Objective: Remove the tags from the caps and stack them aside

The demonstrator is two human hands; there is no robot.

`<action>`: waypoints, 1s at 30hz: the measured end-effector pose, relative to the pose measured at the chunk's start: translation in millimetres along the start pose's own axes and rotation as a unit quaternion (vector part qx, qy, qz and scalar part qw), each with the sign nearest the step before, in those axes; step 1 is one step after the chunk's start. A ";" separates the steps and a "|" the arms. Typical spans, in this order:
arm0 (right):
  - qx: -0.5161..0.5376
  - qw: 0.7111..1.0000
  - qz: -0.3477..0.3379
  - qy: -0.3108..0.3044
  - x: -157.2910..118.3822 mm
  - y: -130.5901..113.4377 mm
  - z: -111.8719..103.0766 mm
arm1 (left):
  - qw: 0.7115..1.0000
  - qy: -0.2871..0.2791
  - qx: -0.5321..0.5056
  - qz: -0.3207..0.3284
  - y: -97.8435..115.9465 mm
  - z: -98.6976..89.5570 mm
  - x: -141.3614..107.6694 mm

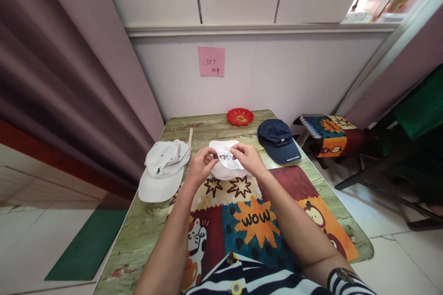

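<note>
A white cap (228,173) with a dark "CK" mark lies near the middle of the table, above the patterned mat. My left hand (203,164) pinches a small dark thing at the cap's left side, too small to name. The fingers of my right hand (246,156) are closed on the cap's fabric, just right of the mark. A light grey cap (166,166) with a small dark logo rests to the left. On the right sits a navy cap (277,138), its brim pointing toward the lower right.
A red scalloped dish (240,117) stands at the table's back. The colourful mat (256,221) covers the near part of the table (133,239). Behind is a wall with a pink note (211,61). A stool with a patterned cover (334,136) stands at the right.
</note>
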State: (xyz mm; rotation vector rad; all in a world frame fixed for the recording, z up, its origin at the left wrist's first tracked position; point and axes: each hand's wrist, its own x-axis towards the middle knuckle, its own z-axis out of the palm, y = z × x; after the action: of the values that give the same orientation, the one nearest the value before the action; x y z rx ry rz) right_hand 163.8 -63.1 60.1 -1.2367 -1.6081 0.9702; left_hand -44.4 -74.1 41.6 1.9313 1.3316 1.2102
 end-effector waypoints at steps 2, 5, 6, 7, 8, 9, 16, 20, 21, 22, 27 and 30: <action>-0.072 0.997 -0.011 0.003 -3.1 0.9 8.0 | 1.000 0.015 -0.020 -0.011 -1.6 2.1 -1.7; -0.106 0.994 -0.001 0.000 -5.0 0.2 15.5 | 0.998 0.029 -0.054 -0.027 -3.9 6.2 -4.1; -0.109 0.994 0.004 0.006 -5.1 -0.2 16.9 | 0.997 0.032 -0.065 -0.031 -4.6 7.7 -4.7; -0.113 0.993 0.008 0.015 -5.1 -0.7 18.0 | 0.996 0.036 -0.076 -0.032 -5.2 9.0 -5.2; -0.118 0.993 0.010 0.023 -5.2 -1.3 18.7 | 0.995 0.040 -0.088 -0.033 -5.8 10.2 -5.6; -0.122 0.992 0.011 0.029 -5.5 -1.8 19.4 | 0.994 0.044 -0.098 -0.033 -6.3 11.3 -5.8; -0.143 0.989 0.008 0.026 -10.2 -3.4 21.9 | 0.992 0.048 -0.109 -0.043 -8.4 13.3 -5.8; -0.158 0.987 0.003 0.028 -11.1 -2.3 20.8 | 0.995 0.043 -0.089 -0.034 -5.4 11.6 -5.6; -0.162 0.986 0.000 0.028 -11.2 -2.0 20.3 | 0.995 0.042 -0.081 -0.029 -3.7 11.0 -5.6; -0.166 0.986 -0.005 0.026 -11.4 -1.6 19.8 | 0.996 0.043 -0.072 -0.023 -1.6 10.3 -5.5; -0.167 0.985 -0.034 0.022 -13.1 -0.1 17.9 | 0.998 0.053 -0.029 0.022 10.2 6.2 -5.2; -0.167 0.984 -0.047 0.027 -14.1 -0.2 17.4 | 0.997 0.053 0.012 0.047 15.5 3.0 -4.9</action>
State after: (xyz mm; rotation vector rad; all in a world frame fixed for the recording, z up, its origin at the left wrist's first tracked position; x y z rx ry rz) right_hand 149.2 -78.2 52.3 -1.3818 -1.8199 0.6175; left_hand -35.1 -84.5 50.5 1.9914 1.3257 1.3659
